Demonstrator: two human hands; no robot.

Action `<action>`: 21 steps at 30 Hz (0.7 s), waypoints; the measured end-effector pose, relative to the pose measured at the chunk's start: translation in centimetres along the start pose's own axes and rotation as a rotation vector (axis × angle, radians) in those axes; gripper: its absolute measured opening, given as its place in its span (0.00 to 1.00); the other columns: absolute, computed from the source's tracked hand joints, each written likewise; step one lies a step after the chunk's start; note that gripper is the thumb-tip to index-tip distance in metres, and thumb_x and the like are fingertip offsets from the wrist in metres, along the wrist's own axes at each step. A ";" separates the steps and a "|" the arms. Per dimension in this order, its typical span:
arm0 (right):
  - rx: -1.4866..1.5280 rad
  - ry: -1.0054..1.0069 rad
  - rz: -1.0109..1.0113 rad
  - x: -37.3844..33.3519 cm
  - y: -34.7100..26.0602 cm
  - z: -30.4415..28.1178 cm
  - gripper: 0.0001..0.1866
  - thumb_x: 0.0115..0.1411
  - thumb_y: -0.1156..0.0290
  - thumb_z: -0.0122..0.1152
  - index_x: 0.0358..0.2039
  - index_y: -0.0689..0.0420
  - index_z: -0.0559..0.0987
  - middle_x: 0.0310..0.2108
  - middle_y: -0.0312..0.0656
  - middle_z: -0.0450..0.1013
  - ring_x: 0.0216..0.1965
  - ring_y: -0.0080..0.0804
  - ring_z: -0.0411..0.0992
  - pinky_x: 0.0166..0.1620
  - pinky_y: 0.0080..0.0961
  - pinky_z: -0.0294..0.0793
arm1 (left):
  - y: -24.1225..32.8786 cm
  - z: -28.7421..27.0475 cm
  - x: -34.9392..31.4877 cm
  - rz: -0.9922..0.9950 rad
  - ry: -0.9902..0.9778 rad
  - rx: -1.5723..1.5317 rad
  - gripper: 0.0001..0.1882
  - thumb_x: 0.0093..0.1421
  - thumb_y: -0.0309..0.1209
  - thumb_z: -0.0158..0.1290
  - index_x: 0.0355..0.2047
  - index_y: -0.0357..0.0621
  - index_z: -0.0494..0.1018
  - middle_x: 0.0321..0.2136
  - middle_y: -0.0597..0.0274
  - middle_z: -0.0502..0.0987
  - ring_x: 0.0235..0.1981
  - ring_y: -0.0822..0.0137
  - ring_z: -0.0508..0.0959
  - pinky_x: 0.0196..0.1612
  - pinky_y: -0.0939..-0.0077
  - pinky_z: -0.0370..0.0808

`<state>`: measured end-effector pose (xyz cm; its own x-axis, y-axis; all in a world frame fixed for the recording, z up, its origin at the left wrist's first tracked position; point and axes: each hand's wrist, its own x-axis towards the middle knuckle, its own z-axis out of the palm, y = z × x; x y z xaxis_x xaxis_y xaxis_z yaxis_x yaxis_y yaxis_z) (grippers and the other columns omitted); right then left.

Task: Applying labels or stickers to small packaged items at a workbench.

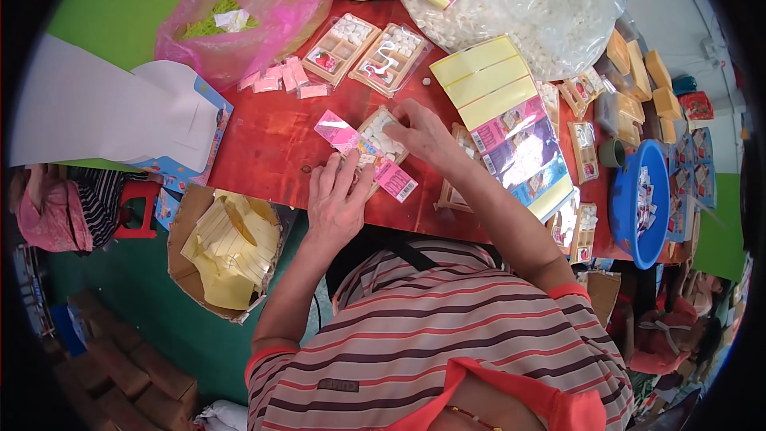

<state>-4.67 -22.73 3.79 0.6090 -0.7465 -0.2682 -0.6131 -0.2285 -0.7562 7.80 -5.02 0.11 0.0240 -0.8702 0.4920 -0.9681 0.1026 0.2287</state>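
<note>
Just now my left hand [339, 195] lies palm down with its fingers a little apart, that grip unclosed, pressing on one pink label strip [394, 179] and on the single wooden tray [369, 116] beneath it. My right hand [418, 134] is bent over the same tray, its fingertips drawn in close on the white pieces [384, 142]; I cannot tell whether that grip pinches one of them. The tray sits tilted on the red tabletop [267, 156], inward from the middle of the near edge, and the strip crosses it at a slant, reaching past it at both ends.

Toward the far edge I count two filled trays [343, 46] side by side, and to their left, about five small pink packets [294, 72], some overlapping. One loose white piece [426, 81] lies to the right of that pair. Along the far edge stand two bags: one pink plastic bag [279, 28] at the far left corner, one big clear bag [519, 12] of white pieces farther right. Between my right forearm and the right edge lies a yellow-backed label sheet [483, 80], with more trays partly covered around it, too hidden for a sure count. One green cup [612, 153] and one blue bowl [625, 219] stand by the right edge, the bowl close to the near right corner.
</note>
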 end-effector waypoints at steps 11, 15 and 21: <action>0.787 -0.168 -0.114 -0.1 0.9 0.5 0.18 0.55 0.81 0.55 0.48 0.64 0.72 0.40 0.40 0.75 0.41 0.23 0.73 0.46 0.19 0.70 | 0.0 -0.5 0.5 -0.159 0.096 -0.270 0.20 0.56 0.23 0.51 0.51 0.38 0.71 0.55 0.45 0.67 0.51 0.47 0.68 0.52 0.56 0.66; 0.835 -0.190 -0.212 -0.9 0.4 1.0 0.17 0.55 0.84 0.54 0.47 0.63 0.73 0.41 0.39 0.75 0.42 0.23 0.72 0.46 0.20 0.70 | 0.3 -1.2 1.2 -0.303 0.101 -0.455 0.23 0.58 0.21 0.49 0.55 0.32 0.64 0.50 0.42 0.69 0.49 0.45 0.71 0.51 0.60 0.68; 0.765 -0.258 -0.276 -1.6 -1.1 0.0 0.17 0.56 0.83 0.54 0.47 0.63 0.73 0.41 0.38 0.74 0.43 0.21 0.72 0.48 0.20 0.70 | 0.6 -2.3 1.9 -0.673 -0.041 -1.117 0.20 0.61 0.22 0.46 0.55 0.33 0.65 0.47 0.53 0.74 0.47 0.65 0.74 0.52 0.71 0.70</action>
<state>-4.99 -21.33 5.05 0.8390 -0.5394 -0.0722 0.0265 0.1730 -0.9846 7.85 -5.52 3.10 0.3933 -0.9193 -0.0124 -0.0403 -0.0307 0.9987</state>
